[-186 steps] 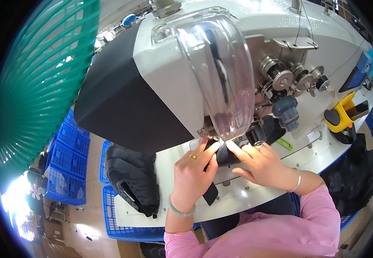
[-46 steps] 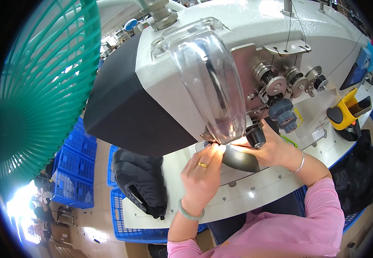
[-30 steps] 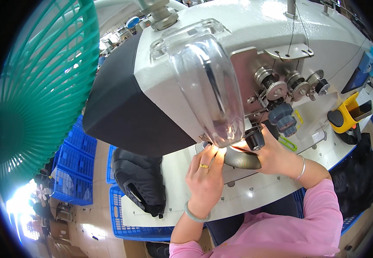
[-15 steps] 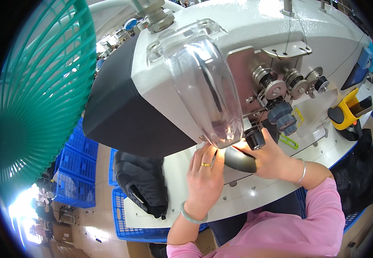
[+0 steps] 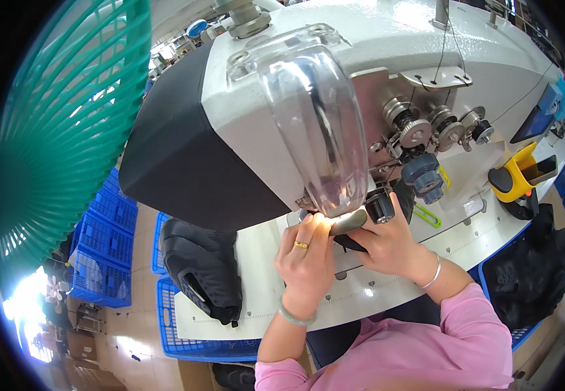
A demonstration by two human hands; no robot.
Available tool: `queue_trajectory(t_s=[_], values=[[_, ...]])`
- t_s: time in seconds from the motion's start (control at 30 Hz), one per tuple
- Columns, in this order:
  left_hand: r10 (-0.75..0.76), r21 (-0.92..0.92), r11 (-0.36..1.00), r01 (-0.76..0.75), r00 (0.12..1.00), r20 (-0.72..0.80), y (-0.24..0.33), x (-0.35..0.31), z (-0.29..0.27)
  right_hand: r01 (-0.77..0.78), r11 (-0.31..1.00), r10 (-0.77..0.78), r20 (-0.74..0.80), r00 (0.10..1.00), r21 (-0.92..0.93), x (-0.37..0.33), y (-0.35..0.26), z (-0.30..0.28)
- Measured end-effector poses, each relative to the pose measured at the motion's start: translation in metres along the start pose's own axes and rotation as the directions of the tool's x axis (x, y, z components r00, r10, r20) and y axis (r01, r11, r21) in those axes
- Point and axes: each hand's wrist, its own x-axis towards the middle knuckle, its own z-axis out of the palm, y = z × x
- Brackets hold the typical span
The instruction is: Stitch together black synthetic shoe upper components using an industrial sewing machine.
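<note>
At the stitching area of a white sewing machine (image 5: 237, 130), both hands hold a dark shoe upper (image 5: 349, 223), its curved edge raised and lit by the lamp. My left hand (image 5: 305, 260), with a gold ring, pinches the left end with its fingertips close under the clear guard (image 5: 318, 130). My right hand (image 5: 390, 242) grips the other side from the right, its index finger stretched up beside the black knob (image 5: 380, 207). The needle and the fingertips' exact contact are hidden behind the guard and the hands.
Black shoe uppers (image 5: 202, 270) lie at the table's left; more black pieces (image 5: 523, 277) fill a blue basket at right. A green fan (image 5: 60, 143) stands far left. Thread snips (image 5: 427, 215) and a yellow holder (image 5: 516, 174) sit right of the machine.
The shoe upper has been turned and lifted, so a narrow curved edge now faces up. My right hand has shifted slightly left and lower; my left hand keeps its pinch near the guard.
</note>
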Motion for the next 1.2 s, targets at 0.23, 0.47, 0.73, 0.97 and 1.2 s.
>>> queue_trajectory(t_s=[0.23,0.47,0.73,0.97,1.2], values=[[0.135,-0.001,0.991,-0.136,0.986,0.094,-0.009,0.004,-0.012,-0.065,0.996,0.063,0.037,0.997,0.057,-0.003,0.001,-0.005],[0.110,-0.033,0.994,-0.106,0.984,0.141,-0.010,0.007,-0.016,-0.028,1.000,0.028,0.067,0.997,0.001,-0.004,0.002,-0.005],[0.066,-0.040,0.997,-0.059,0.976,0.206,-0.010,0.008,-0.019,-0.039,0.999,0.040,0.038,0.999,-0.021,-0.002,-0.002,-0.005],[0.000,-0.179,0.983,0.026,0.990,0.143,-0.019,0.013,-0.014,-0.102,0.993,0.102,-0.001,0.995,-0.059,0.006,-0.014,-0.002],[-0.189,-0.149,0.970,0.193,0.981,0.036,0.002,0.005,-0.001,-0.109,0.993,0.111,0.035,0.993,-0.043,0.009,-0.017,-0.003]])
